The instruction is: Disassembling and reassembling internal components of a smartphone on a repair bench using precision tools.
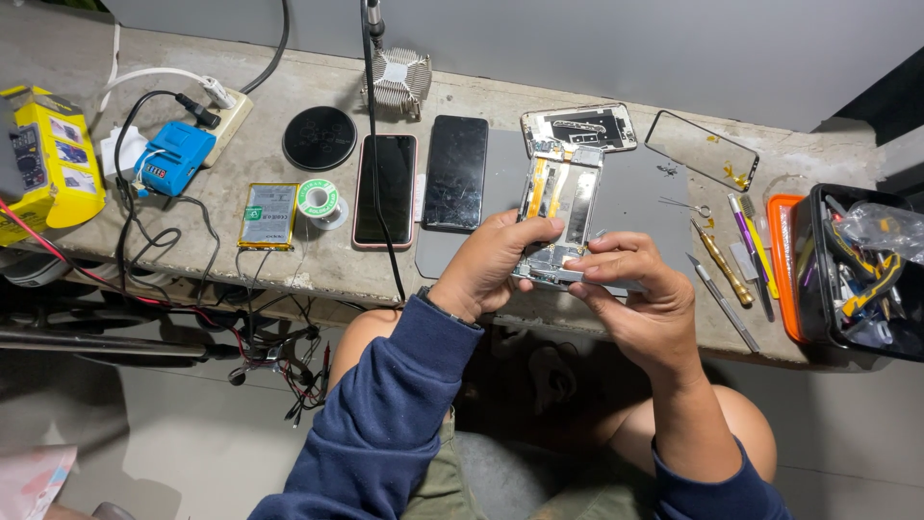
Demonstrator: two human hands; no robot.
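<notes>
Centre of the frame, above the grey mat (635,197), both hands are holding an opened phone chassis (561,207). The left hand (486,270) is gripping its lower edge while the right hand (640,299) is pinching the bottom corner. The chassis looks light, thin and fragile; its rigid side rails seem the safest hold.

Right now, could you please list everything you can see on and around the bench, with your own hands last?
Opened phone frame: one, silver with orange strips, held over the grey mat.
Back cover: one, pale, behind the frame.
Phones: two, one pink-edged, one black with a cracked screen, bench middle.
Glass panel: one, clear, right rear.
Battery: one, yellow-edged, left of the phones.
Solder spool: one, white and green, beside the battery.
Round pad: one, black, rear.
Heatsink: one, silver, rear.
Blue device: one, left.
Yellow box: one, far left.
Hand tools: several, mixed colours, right.
Tool tray: one, black, far right.
Left hand: grips the frame's left edge.
Right hand: fingertips on the frame's lower end.
</notes>
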